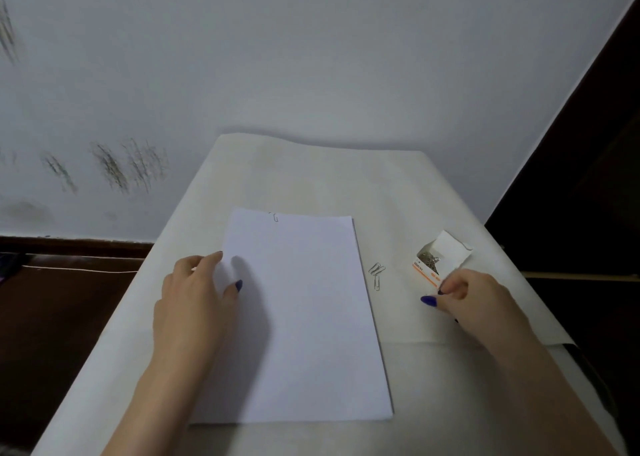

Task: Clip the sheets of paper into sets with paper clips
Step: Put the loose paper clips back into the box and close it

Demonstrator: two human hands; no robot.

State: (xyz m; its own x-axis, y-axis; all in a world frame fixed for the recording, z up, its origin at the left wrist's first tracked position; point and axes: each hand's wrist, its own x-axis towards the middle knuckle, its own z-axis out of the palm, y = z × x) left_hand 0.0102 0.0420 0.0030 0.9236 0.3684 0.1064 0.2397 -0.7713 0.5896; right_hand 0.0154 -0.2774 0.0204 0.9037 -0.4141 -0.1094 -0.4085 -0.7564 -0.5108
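Observation:
A stack of white sheets [304,320] lies in the middle of the table, with a metal paper clip [275,217] fixed on its far edge. My left hand [194,299] grips the stack's left edge, thumb on top of the paper. To the right of the stack lie three loose paper clips [376,273]. Further right sits an open white and orange box of paper clips [438,260]. My right hand [474,303] is at the box's near end, with thumb and fingers pinched together against it; what they pinch is hidden.
The table [398,185] is covered with a white sheet and stands against a pale, scuffed wall [242,57]. Dark wooden furniture [52,299] sits to the left, a dark panel [581,178] to the right.

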